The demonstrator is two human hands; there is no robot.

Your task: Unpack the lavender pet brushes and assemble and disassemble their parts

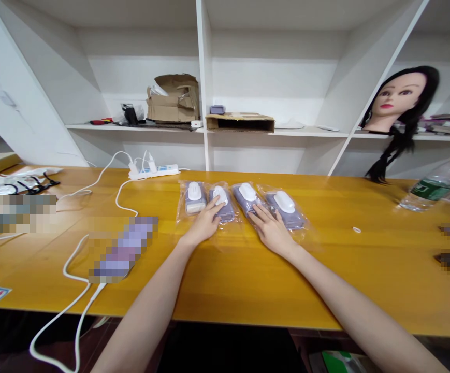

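Several clear plastic packets lie in a row on the wooden table, each with a folded grey-purple item and a white oval plastic piece on top. My left hand (205, 224) rests with outstretched fingers on the second packet from the left (227, 211). Fingers spread, my right hand (273, 230) touches the lower edge of the third packet (244, 196). The leftmost packet (196, 197) sits just beyond my left hand. The rightmost packet (292, 217) lies beside my right fingers. Neither hand grips anything.
A phone (126, 248) with a white charging cable (77, 290) lies to the left. Behind it is a power strip (155, 172). A water bottle (430, 184) and a small white ring (357, 229) are at right. Shelves hold cardboard boxes (240, 123) and a mannequin head (397, 98).
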